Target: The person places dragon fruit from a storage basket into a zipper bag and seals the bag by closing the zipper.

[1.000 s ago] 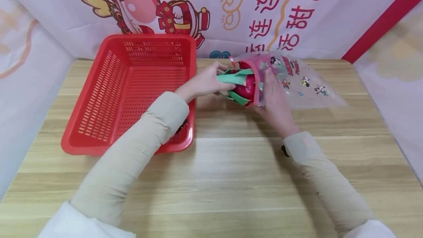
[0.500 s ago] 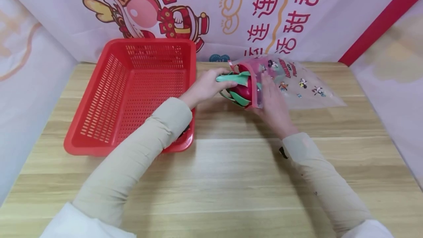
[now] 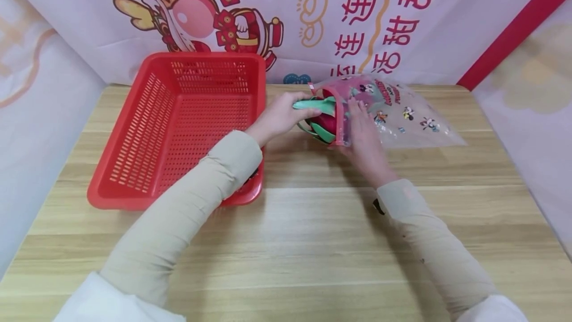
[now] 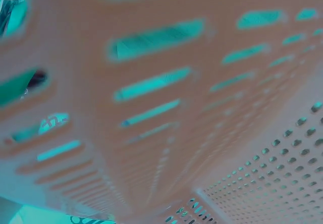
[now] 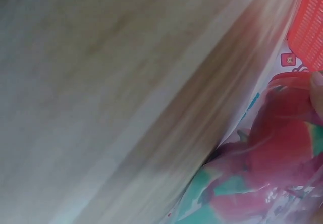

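A dragon fruit [image 3: 328,123] with stiff green leaves lies in the mouth of a clear plastic bag [image 3: 433,135], which has a pink-edged opening and cartoon prints. My left hand [image 3: 282,113] holds its leafy end, fingers behind the leaves and thumb in front. At the bag's pink edge, my right hand [image 3: 364,138] grips the plastic, its fingers lying long across the top. Red and green skin shows through the plastic [image 5: 282,148] in the right wrist view, and a thumb [image 5: 317,93] presses near the rim. The left wrist view has only basket wall up close, without the hand.
Under the left forearm stands a red slotted basket [image 3: 96,185] on the wooden table [image 3: 304,242]. Its perforated wall [image 4: 151,67] fills the left wrist view in odd colours. A printed cloth backdrop [image 3: 286,9] rises along the table's back edge.
The right hand and the bag's mouth have shifted slightly left over the dragon fruit, so less of the red shows outside. The left hand keeps its hold on the leaves.
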